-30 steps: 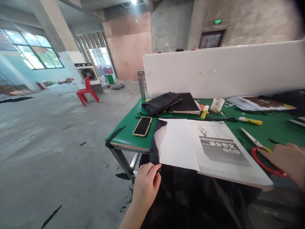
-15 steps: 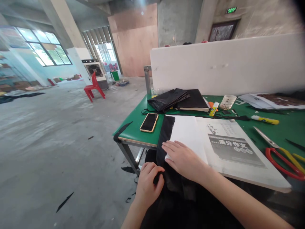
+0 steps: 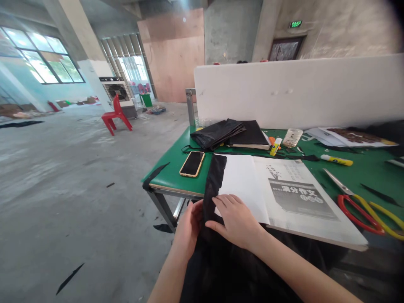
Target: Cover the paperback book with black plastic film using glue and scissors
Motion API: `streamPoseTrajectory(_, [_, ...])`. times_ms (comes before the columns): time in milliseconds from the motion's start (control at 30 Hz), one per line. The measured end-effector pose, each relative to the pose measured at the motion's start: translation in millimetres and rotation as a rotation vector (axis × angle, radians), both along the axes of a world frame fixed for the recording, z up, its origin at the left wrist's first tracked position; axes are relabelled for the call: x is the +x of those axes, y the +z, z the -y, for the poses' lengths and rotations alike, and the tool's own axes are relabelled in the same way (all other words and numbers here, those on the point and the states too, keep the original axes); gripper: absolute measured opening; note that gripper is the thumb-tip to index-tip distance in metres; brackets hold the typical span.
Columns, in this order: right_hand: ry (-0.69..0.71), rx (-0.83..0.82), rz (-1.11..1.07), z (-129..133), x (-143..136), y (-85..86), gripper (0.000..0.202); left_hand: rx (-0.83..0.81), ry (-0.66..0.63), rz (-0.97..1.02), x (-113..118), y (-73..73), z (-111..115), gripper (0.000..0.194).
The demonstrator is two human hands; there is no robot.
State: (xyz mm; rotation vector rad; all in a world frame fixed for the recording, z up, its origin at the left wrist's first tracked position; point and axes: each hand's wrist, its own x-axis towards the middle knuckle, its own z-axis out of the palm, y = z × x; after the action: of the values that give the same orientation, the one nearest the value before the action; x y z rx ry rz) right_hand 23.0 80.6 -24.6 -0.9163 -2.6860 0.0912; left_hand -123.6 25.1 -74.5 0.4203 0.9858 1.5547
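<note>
A strip of thin black sheet (image 3: 216, 172) runs along the left edge of the open book's white page (image 3: 240, 174) and hangs over the table edge into my lap. My right hand (image 3: 236, 219) lies flat over the strip and the page, fingers stretched out and thumb apart. At the strip's left side, my left hand (image 3: 188, 231) stands on edge with its palm turned inward. Its loosely bent fingers touch the black sheet, and their tips are partly hidden. The book's printed grey page (image 3: 296, 193) lies to the right.
On the green table (image 3: 172, 168) lie a phone (image 3: 192, 163), red-and-yellow-handled scissors (image 3: 362, 210), and glue sticks (image 3: 336, 160). Folded black sheets (image 3: 217, 134) rest beside a black-covered book (image 3: 249, 134). A white panel (image 3: 284, 92) stands behind. Black scraps (image 3: 70, 278) litter the floor.
My left hand has moved up to the strip's left edge, and its curled fingers have straightened somewhat. My right hand has shifted slightly downward on the page, its thumb spread wider. The view has turned slightly right.
</note>
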Motion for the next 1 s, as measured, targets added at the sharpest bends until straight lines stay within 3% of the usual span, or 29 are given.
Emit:
streamPoseTrajectory(100, [-0.107, -0.088, -0.024, -1.1, -8.6, 12.4, 0.059, 0.05, -0.127, 0.022, 6.1, 12.4, -2.0, 0.05])
streamPoseTrajectory(200, [-0.226, -0.23, -0.04, -11.1, -11.2, 21.8, 0.046, 0.014, -0.199, -0.026, 14.0, 22.0, -11.0, 0.057])
streamPoseTrajectory(300, [-0.201, -0.423, -0.165, -29.4, -2.8, 27.3, 0.03, 0.041, -0.241, -0.178, 23.7, 33.1, -17.9, 0.06])
streamPoseTrajectory(400, [-0.222, -0.652, -0.485, -48.7, 23.6, 33.7, 0.029, 0.207, -0.168, -0.498, 35.3, 45.4, -14.7, 0.048])
streamPoseTrajectory(500, [-0.447, -0.832, -1.001, -58.5, 72.3, 41.7, 0.025, 0.356, -0.029, -0.872, 47.6, 52.7, -5.8, 0.039])
streamPoseTrajectory(600, [-0.766, -0.744, -1.44, -53.3, 131.4, 42.3, 0.03, 0.402, -0.071, -1.059, 60.8, 49.9, 0.1, 0.036])
streamPoseTrajectory(733, [-0.982, -0.615, -1.646, -33.9, 187.9, 22.1, 0.034, 0.45, -0.16, -1.165, 82.0, 34.3, -1.3, 0.033])
streamPoseTrajectory(867, [-1.063, -0.604, -1.745, -22.0, 205.9, -2.3, 0.031, 0.534, -0.254, -1.248, 102.4, 19.2, -8.1, 0.037])
streamPoseTrajectory(1000, [-1.076, -0.599, -1.826, -17.3, 206.2, -9.0, 0.032, 0.59, -0.353, -1.307, 114.6, 12.2, -15.1, 0.046])
